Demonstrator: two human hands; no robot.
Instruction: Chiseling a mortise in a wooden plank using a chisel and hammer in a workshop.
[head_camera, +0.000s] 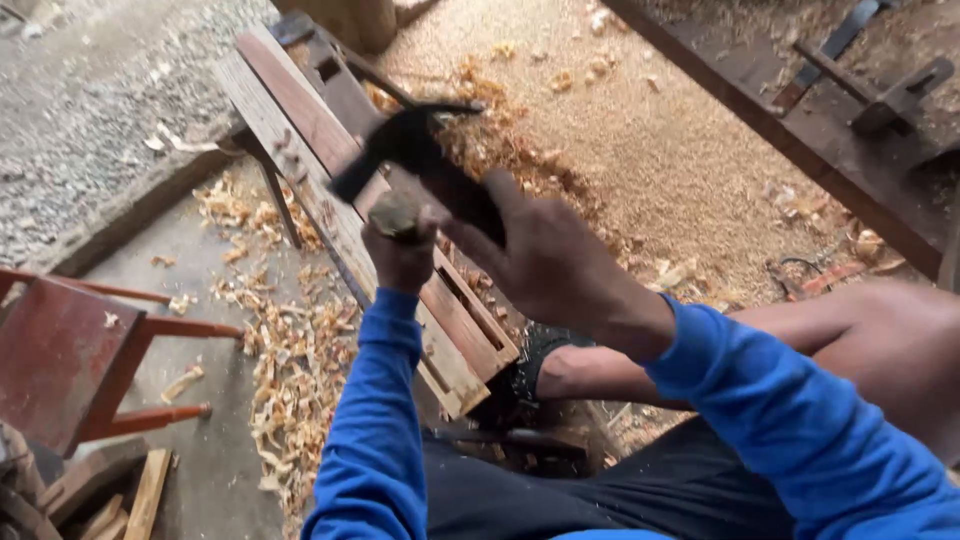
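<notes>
here the hammer (420, 160) is raised above the long wooden frame (330, 170), its dark handle running from the right hand (545, 265) up and left to the head, so the head lies up-left of that hand. the right hand is clenched around the handle's lower end. just below the head, the left hand (400, 255) is closed on a short chisel-like tool (395, 215) standing against the frame; its tip is hidden. the left hand is nearer the frame, the hammer head directly above it. wood shavings (290, 350) litter the floor, a red stool (70, 360) stands left, and a sandalled foot (545, 365) braces beside the frame.
</notes>
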